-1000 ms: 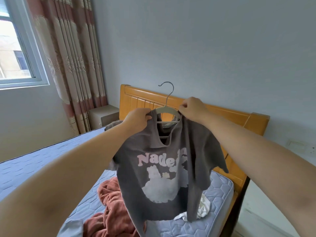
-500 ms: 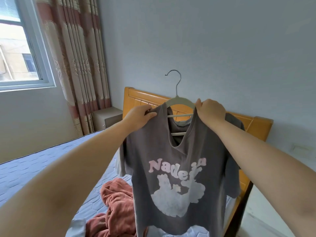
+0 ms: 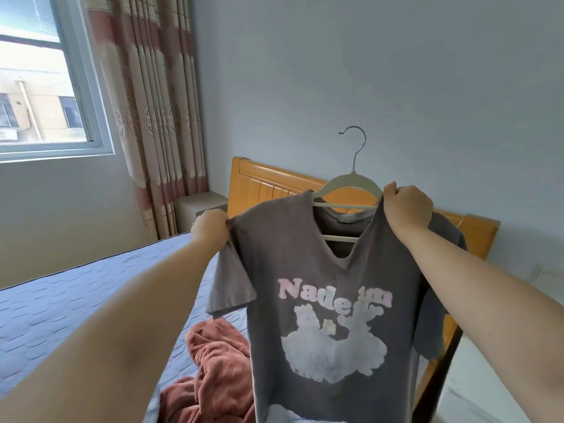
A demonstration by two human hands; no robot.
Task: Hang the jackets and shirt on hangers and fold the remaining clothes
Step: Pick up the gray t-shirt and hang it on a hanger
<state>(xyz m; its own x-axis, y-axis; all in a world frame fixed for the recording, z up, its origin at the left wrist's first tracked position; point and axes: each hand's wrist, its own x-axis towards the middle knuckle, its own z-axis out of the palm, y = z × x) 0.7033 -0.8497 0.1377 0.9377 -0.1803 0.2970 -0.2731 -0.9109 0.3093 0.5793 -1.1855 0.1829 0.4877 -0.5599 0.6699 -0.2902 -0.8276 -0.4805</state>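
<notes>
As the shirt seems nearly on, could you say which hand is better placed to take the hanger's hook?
Probably right: the right hand grips the shirt against the hanger, just below its hook; the left hand pinches the shoulder seam farther out.

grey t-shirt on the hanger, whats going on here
A person is fitting the grey t-shirt onto a white hanger, holding both up in the air over the bed. The left hand pinches one shoulder of the shirt and pulls it outward; the right hand grips the fabric at the other side of the neck. The hanger sits inside the neck opening, its hook free. A rust-coloured garment lies crumpled on the bed below.
</notes>
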